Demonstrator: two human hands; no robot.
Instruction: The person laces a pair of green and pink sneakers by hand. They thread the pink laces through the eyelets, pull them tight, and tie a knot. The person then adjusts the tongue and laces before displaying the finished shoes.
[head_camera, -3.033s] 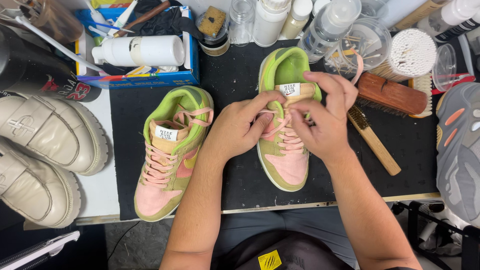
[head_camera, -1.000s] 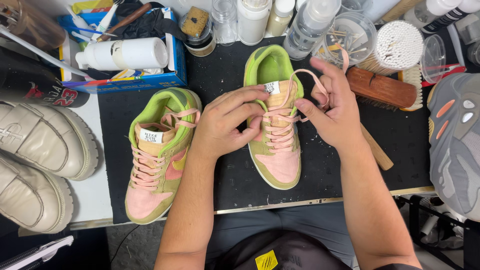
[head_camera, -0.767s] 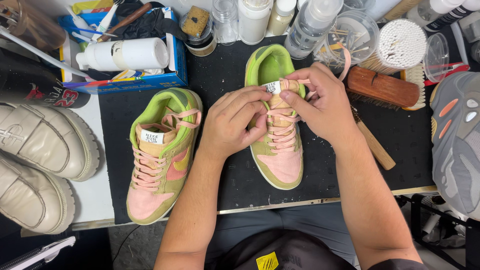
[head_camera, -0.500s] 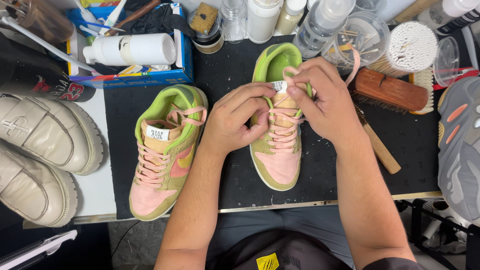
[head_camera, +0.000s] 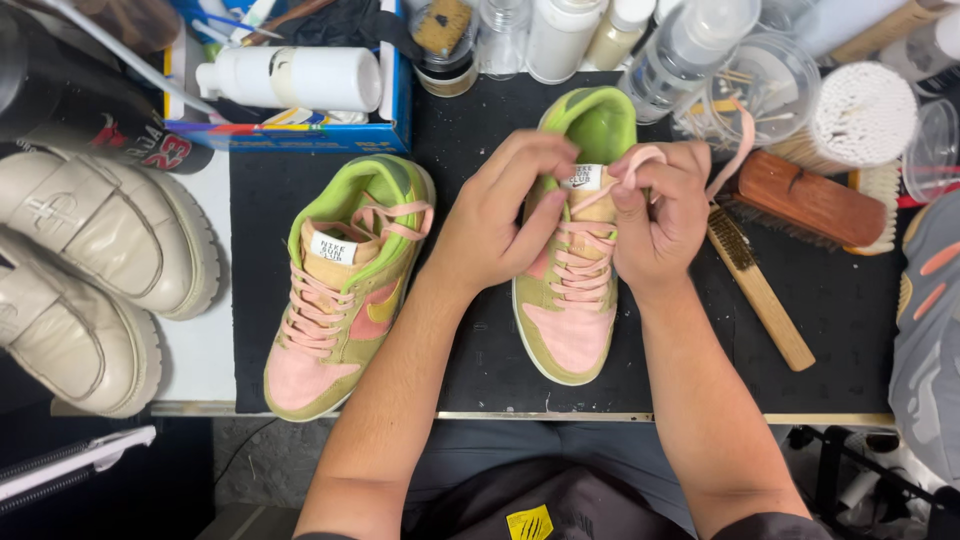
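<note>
Right hand (head_camera: 660, 215) pinching pink lace (head_camera: 640, 160); sneaker (head_camera: 572, 290) lengthwise, toe toward wearer

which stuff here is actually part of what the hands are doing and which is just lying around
In hand:
left hand
right hand
pink lace
right sneaker

Lying about:
left sneaker
cream shoes
wooden brush
thin brush
white bottle
cotton swabs

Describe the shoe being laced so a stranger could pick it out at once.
Start at the black mat covering the bench. Two pink, tan and green sneakers lie on it; take the right sneaker, under both hands. Unlike the left sneaker, which lies untouched and angled, the left hand steadies it while the right hand pulls its pink lace.
</note>
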